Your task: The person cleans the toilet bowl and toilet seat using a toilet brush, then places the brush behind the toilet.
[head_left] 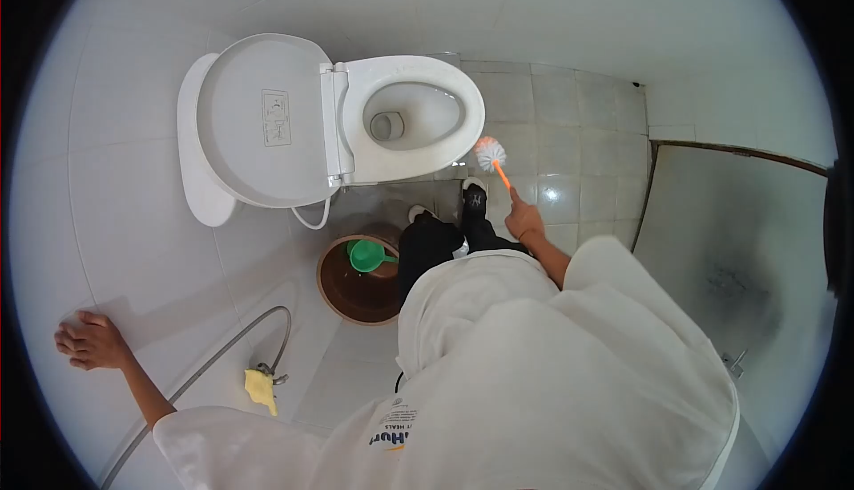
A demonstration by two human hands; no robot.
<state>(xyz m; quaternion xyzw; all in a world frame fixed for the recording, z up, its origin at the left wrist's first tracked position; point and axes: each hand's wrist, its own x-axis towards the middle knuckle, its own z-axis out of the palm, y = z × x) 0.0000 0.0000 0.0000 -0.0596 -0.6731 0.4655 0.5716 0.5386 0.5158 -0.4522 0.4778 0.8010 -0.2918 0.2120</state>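
My right hand (525,218) is closed around the orange handle of a toilet brush (490,155). The brush's round white and orange bristle head is just outside the front rim of the toilet bowl (469,107), above the tiled floor. The toilet seat is in place and the lid (253,125) stands raised against the tank side. Far to the left, my left hand (92,341) rests against the white tiled wall, its fingers apart and slightly bent.
A brown tub (331,287) with a green dipper (366,257) stands beside my legs. A grey hose (233,340) runs from a wall tap, where a yellow cloth (261,389) hangs. A door (703,250) is at the right.
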